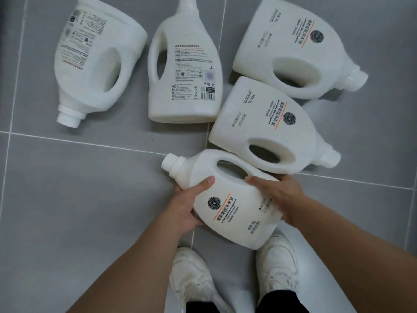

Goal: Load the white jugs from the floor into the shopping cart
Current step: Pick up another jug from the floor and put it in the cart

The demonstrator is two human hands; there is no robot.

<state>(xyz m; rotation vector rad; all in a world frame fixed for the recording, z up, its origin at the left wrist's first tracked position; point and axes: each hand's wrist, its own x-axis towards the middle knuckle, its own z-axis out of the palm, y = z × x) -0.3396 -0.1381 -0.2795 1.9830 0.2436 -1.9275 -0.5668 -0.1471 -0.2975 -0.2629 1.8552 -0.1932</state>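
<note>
The step in hand looks like the pick-up of the nearest jug [228, 199], gripped just above the person's white shoes [191, 279]. The left hand [189, 206] and right hand [279, 195] clamp its two sides, fingers [208, 180] wrapped on the body. Its long axis runs diagonally, cap to the upper left, base toward the shoes. Four more jugs [266, 125] lie flat on the floor [79, 188] beyond it. Next it must be lifted; no cart is in view.

left floor [67, 199] open | right — jugs [270, 127] crowd (touching held jug [232, 199])
</note>
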